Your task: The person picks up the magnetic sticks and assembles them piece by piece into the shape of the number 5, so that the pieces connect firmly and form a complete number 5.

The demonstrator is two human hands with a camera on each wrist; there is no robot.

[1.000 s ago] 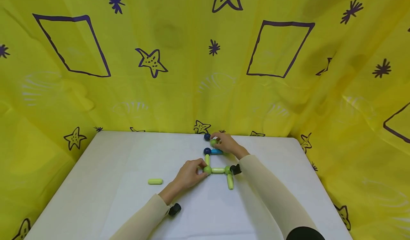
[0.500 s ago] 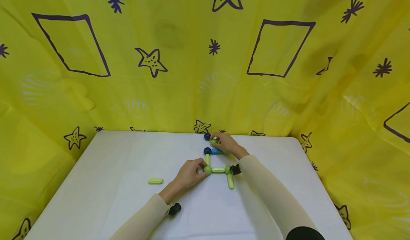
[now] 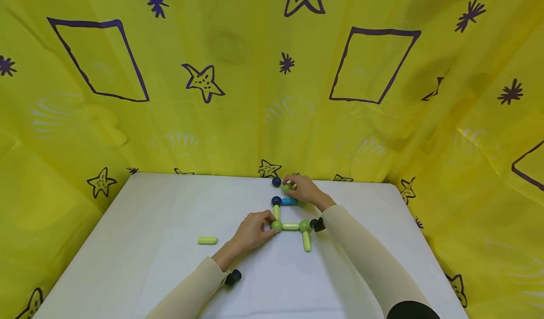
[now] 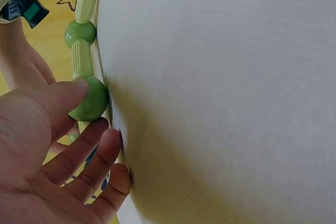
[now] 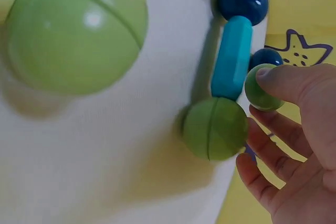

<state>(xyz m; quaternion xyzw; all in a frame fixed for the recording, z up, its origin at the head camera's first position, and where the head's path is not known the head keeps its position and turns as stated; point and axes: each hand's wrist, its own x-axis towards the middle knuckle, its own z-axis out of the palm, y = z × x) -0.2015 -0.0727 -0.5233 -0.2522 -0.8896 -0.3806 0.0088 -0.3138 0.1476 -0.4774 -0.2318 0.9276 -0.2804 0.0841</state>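
Observation:
A flat frame of magnetic sticks and balls lies on the white table [image 3: 148, 262]. My left hand [image 3: 267, 223] pinches its corner green ball [image 3: 276, 225] [image 4: 88, 98] between thumb and fingers. From that ball a green stick [image 3: 291, 226] runs right to a second green ball [image 3: 304, 225], and another green stick [image 3: 276, 211] runs up to a dark blue ball [image 3: 276, 200]. A blue stick [image 3: 289, 201] [image 5: 232, 59] joins that ball to a green ball [image 5: 215, 128]. My right hand [image 3: 297, 187] pinches a smaller green ball [image 5: 265, 87] just beyond the blue stick.
A loose dark blue ball [image 3: 276, 182] sits near the table's far edge, left of my right hand. One loose green stick [image 3: 207, 240] lies left of my left hand. A green stick [image 3: 307, 241] points toward me from the frame. Yellow patterned cloth surrounds the table.

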